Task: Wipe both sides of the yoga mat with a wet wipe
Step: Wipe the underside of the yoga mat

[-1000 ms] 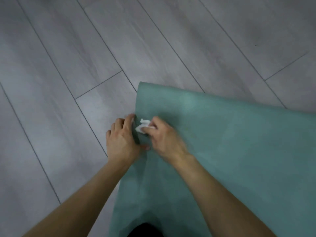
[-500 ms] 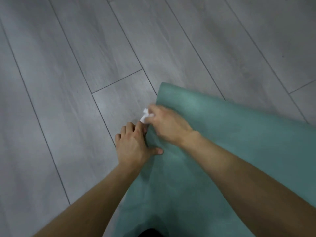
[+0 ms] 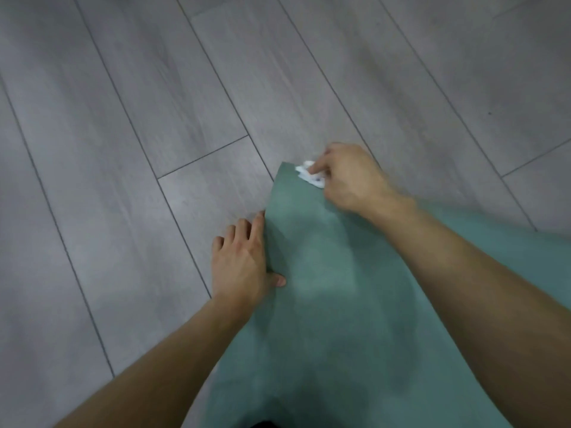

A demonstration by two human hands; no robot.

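Observation:
A teal yoga mat (image 3: pixel 324 304) lies flat on the floor, its far left corner near the middle of the view. My right hand (image 3: pixel 349 180) grips a crumpled white wet wipe (image 3: pixel 309 176) and presses it onto that far corner. My left hand (image 3: pixel 241 261) rests at the mat's left edge, fingers stretched along the floor beside the edge and the thumb lying on the mat surface. The mat's right part runs out of view behind my right forearm.
Grey wood-look floor planks (image 3: pixel 139 149) surround the mat on the left and far sides. A dark shape (image 3: pixel 262 424) shows at the bottom edge, on the mat.
My right hand has slid the wipe along the mat's left edge up to the far corner. My left hand stays at the edge, and the view has shifted.

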